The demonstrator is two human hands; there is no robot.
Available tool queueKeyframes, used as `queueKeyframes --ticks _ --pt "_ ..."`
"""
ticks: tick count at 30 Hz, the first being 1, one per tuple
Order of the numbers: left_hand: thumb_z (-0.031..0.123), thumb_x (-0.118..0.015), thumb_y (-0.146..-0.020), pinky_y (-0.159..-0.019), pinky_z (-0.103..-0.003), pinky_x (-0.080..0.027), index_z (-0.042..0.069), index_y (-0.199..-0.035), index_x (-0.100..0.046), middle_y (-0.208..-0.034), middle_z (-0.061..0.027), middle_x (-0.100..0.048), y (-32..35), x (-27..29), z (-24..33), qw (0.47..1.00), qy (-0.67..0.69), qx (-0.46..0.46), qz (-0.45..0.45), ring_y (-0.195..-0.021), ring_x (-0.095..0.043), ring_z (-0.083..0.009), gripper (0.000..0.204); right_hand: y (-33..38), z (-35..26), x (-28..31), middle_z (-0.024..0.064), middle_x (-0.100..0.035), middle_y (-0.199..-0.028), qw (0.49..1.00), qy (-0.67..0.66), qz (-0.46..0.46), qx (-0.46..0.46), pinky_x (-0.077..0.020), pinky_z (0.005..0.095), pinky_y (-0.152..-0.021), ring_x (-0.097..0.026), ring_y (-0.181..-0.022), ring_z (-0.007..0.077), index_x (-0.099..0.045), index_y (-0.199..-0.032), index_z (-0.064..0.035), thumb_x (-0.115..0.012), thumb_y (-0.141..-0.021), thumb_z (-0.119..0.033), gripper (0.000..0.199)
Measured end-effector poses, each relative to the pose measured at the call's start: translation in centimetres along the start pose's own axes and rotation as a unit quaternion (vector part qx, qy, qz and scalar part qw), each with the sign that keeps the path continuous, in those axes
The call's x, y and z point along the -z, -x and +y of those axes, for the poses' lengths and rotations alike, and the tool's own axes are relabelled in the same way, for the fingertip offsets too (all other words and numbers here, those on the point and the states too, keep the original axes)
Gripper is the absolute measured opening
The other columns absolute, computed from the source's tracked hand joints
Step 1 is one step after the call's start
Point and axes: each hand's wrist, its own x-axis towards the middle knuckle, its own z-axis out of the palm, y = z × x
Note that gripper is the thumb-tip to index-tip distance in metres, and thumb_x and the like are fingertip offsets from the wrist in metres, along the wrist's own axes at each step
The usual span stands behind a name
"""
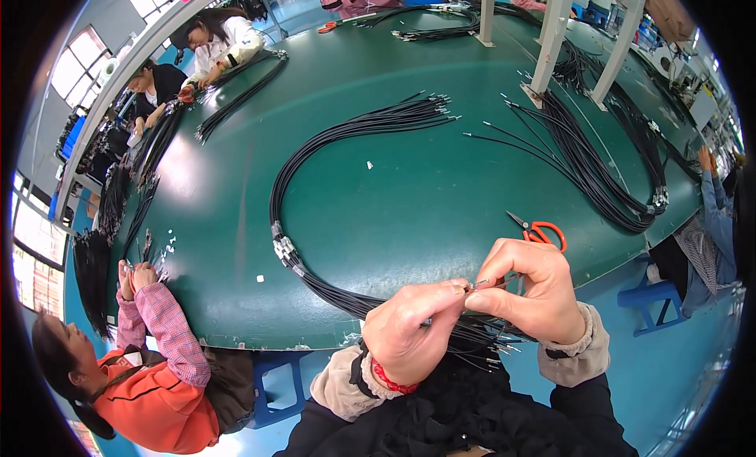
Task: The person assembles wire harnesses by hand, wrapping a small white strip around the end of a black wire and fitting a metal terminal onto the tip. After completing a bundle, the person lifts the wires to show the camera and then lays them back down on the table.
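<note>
My left hand, closed in a pinch, meets my right hand above the near edge of the green table. Between the fingertips is the small metal-tipped end of a thin cable; the fingers partly hide it. My right thumb and forefinger close on the same piece from the right. Beneath both hands runs a long bundle of black cables, curved across the table and banded with white and clear wrapping. Its loose near ends hang by my lap. Red-handled scissors lie just beyond my right hand.
More black cable bundles lie at the right beside white metal posts. Several co-workers sit around the table, one in an orange vest at the near left. Blue stools stand by the table. White scraps dot the surface.
</note>
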Motion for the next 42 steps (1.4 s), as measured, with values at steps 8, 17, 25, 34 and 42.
queueKeyframes --ticks 8,17,25,34,42 --pt "-0.012 -0.071 -0.067 -0.058 -0.025 -0.054 0.002 -0.096 -0.060 -0.081 -0.0129 -0.066 -0.3 -0.2 0.2 1.000 -0.013 -0.004 -0.008 -0.069 -0.066 -0.0202 0.034 -0.1 0.2 0.3 0.0043 -0.060 -0.067 1.000 0.014 -0.001 0.005 -0.0399 0.0239 -0.055 -0.053 -0.062 0.0110 -0.059 -0.072 -0.0025 -0.074 -0.070 -0.006 0.016" --pt "-0.011 -0.067 -0.071 -0.053 -0.023 -0.052 0.000 -0.095 -0.063 -0.078 -0.0115 -0.064 -0.3 -0.8 0.4 0.999 0.008 0.047 -0.022 -0.064 -0.065 -0.0164 0.027 0.1 0.6 0.8 0.0042 -0.059 -0.067 0.999 0.026 0.012 0.031 -0.0399 0.0232 -0.054 -0.052 -0.060 0.0109 -0.060 -0.071 -0.0028 -0.075 -0.070 -0.007 0.016" --pt "-0.011 -0.063 -0.076 -0.051 -0.021 -0.051 -0.002 -0.095 -0.062 -0.081 -0.0103 -0.060 -0.2 -0.8 0.5 0.979 0.139 0.145 -0.021 -0.064 -0.063 -0.0140 0.020 0.5 0.4 0.1 0.0033 -0.059 -0.067 0.995 0.045 0.075 0.040 -0.0394 0.0220 -0.052 -0.053 -0.058 0.0105 -0.060 -0.072 -0.0035 -0.075 -0.068 -0.006 0.016" --pt "-0.010 -0.059 -0.080 -0.051 -0.019 -0.048 -0.004 -0.091 -0.060 -0.083 -0.0100 -0.058 -0.1 -0.4 0.6 0.922 0.300 0.245 -0.013 -0.063 -0.061 -0.0126 0.012 0.5 0.1 0.1 0.0028 -0.060 -0.067 0.979 0.124 0.082 0.137 -0.0405 0.0237 -0.053 -0.052 -0.054 0.0120 -0.061 -0.071 -0.0057 -0.076 -0.066 -0.005 0.016" --pt "-0.005 -0.060 -0.081 -0.052 -0.026 -0.053 -0.006 -0.086 -0.055 -0.078 -0.0131 -0.057 -0.8 0.6 0.4 0.899 0.334 0.275 -0.064 -0.061 -0.063 -0.0201 0.007 0.0 0.8 -0.2 0.0026 -0.059 -0.067 0.993 0.024 0.063 0.101 -0.0405 0.0240 -0.055 -0.053 -0.060 0.0121 -0.062 -0.073 -0.0059 -0.076 -0.066 -0.004 0.016"
